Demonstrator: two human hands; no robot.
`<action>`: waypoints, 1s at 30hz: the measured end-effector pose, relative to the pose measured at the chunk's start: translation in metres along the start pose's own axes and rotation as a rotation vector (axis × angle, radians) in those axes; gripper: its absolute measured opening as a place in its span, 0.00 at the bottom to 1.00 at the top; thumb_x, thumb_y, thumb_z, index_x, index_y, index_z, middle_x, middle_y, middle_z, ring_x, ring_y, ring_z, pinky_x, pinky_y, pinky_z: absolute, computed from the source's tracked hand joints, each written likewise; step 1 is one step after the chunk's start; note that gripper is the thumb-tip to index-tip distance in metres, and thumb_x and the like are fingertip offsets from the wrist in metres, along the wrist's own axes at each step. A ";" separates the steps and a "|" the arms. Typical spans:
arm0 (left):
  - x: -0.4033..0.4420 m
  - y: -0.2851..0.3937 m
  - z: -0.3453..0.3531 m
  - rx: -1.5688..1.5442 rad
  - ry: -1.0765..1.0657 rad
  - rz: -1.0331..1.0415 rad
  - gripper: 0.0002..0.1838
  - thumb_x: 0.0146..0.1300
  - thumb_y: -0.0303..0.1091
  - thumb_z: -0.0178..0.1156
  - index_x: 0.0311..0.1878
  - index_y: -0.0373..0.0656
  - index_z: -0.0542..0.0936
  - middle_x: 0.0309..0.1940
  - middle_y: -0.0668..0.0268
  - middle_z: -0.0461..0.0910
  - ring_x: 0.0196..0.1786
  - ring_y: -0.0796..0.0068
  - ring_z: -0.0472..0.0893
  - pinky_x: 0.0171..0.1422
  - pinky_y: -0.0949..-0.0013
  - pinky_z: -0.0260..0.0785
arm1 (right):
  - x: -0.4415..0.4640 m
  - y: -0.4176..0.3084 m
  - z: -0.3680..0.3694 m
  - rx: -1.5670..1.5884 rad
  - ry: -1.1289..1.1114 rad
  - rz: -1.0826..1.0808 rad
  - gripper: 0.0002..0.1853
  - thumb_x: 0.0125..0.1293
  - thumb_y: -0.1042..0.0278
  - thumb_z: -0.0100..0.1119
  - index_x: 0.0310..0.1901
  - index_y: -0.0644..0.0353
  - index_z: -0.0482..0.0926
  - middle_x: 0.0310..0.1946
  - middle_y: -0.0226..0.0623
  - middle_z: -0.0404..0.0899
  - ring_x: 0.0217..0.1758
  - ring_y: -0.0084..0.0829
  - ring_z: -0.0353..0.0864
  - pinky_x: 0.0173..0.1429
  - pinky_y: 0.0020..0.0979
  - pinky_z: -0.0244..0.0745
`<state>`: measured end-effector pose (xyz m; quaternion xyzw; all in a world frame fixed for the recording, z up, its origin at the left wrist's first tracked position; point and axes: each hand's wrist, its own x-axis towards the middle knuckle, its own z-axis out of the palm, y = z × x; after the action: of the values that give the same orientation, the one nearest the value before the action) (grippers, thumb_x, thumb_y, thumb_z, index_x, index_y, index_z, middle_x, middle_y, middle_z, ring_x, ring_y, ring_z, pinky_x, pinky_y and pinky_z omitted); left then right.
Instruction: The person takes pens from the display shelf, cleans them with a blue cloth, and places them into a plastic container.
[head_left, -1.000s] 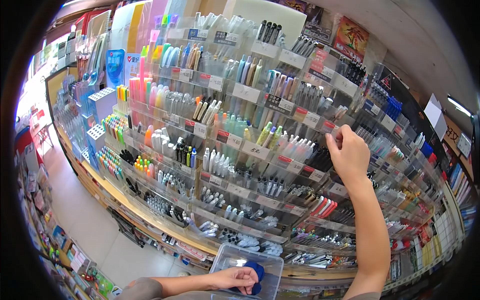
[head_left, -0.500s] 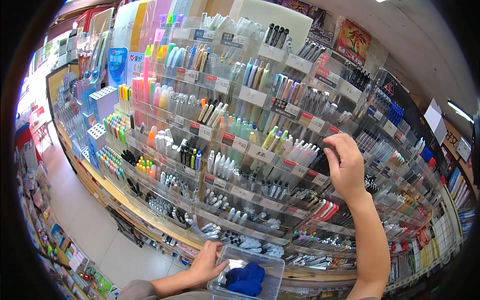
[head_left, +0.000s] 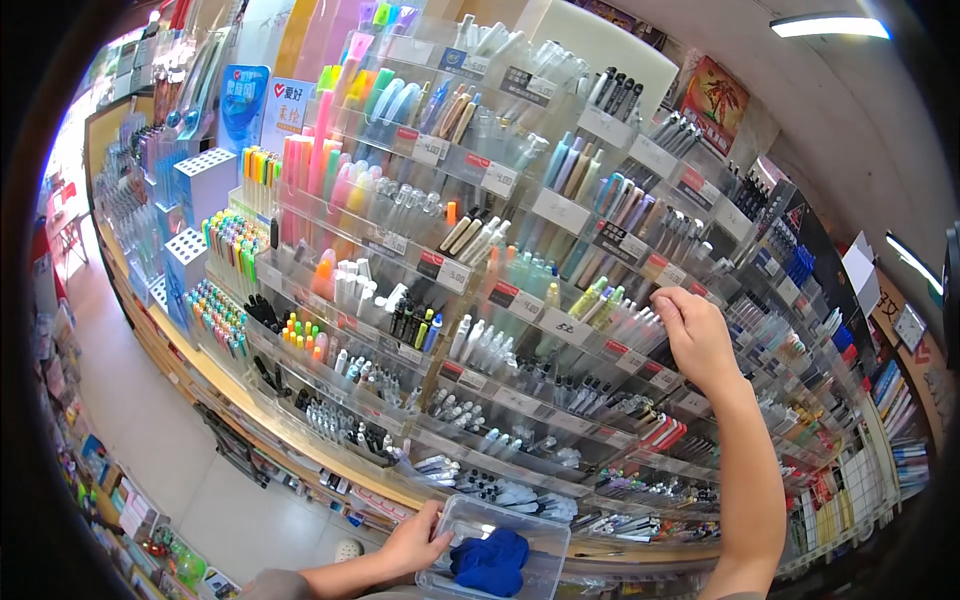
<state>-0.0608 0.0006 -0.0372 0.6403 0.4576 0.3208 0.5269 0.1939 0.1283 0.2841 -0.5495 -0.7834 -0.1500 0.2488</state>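
Observation:
My left hand [head_left: 412, 543] grips the left rim of a clear plastic box [head_left: 550, 570] low in the head view, thumb over the edge. Inside the box lies a bunched dark blue cloth [head_left: 490, 562]. My right hand [head_left: 697, 335] is raised at the pen rack, its fingers curled together at the tops of a row of pens [head_left: 630, 322] in a clear compartment. What those fingers pinch, if anything, is too small to make out. Below that hand are red pens [head_left: 663, 433].
A tiered clear acrylic rack [head_left: 440, 190], full of pens and highlighters with price tags, spans the view. Perforated white pen stands [head_left: 205, 175] are at the left on a wooden counter edge [head_left: 300, 445]. A tiled floor [head_left: 160, 430] runs along the left.
The view has tilted and shifted, so the rack appears moved rightward. My right hand's fingers have drawn closer together at the pens. The left hand keeps its hold on the box.

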 end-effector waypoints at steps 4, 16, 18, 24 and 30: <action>0.000 -0.018 -0.013 -0.059 0.022 0.030 0.23 0.57 0.35 0.59 0.52 0.37 0.65 0.28 0.55 0.77 0.30 0.61 0.77 0.36 0.63 0.69 | -0.001 -0.001 -0.001 -0.101 0.032 0.089 0.15 0.65 0.58 0.48 0.35 0.61 0.77 0.28 0.47 0.78 0.35 0.49 0.75 0.40 0.43 0.69; -0.004 -0.045 -0.082 -0.098 -0.029 0.015 0.24 0.56 0.35 0.60 0.51 0.36 0.64 0.29 0.56 0.77 0.30 0.65 0.78 0.36 0.65 0.70 | -0.009 0.003 -0.006 -0.202 0.232 0.193 0.17 0.66 0.59 0.48 0.30 0.66 0.76 0.26 0.46 0.77 0.32 0.47 0.75 0.38 0.38 0.69; -0.002 -0.047 -0.095 -0.026 -0.065 -0.003 0.24 0.56 0.36 0.61 0.50 0.35 0.64 0.28 0.56 0.78 0.30 0.65 0.78 0.36 0.65 0.70 | -0.005 -0.013 -0.002 -0.122 0.244 0.112 0.12 0.64 0.64 0.51 0.32 0.66 0.75 0.30 0.46 0.76 0.37 0.46 0.74 0.42 0.37 0.68; 0.005 -0.055 -0.106 -0.009 -0.107 0.020 0.21 0.57 0.31 0.61 0.48 0.35 0.63 0.28 0.59 0.78 0.30 0.73 0.78 0.34 0.69 0.69 | 0.003 -0.028 0.021 -0.192 0.032 -0.021 0.10 0.63 0.62 0.53 0.32 0.60 0.74 0.28 0.41 0.74 0.34 0.45 0.75 0.36 0.38 0.69; 0.006 -0.056 -0.102 -0.046 -0.034 0.043 0.22 0.55 0.35 0.62 0.48 0.35 0.65 0.27 0.59 0.78 0.28 0.70 0.78 0.33 0.67 0.69 | 0.008 -0.017 0.038 -0.396 0.035 -0.200 0.18 0.59 0.51 0.57 0.29 0.58 0.67 0.23 0.38 0.73 0.27 0.44 0.75 0.28 0.38 0.69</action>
<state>-0.1639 0.0463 -0.0670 0.6430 0.4270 0.3317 0.5423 0.1677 0.1481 0.2580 -0.5045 -0.7849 -0.3342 0.1335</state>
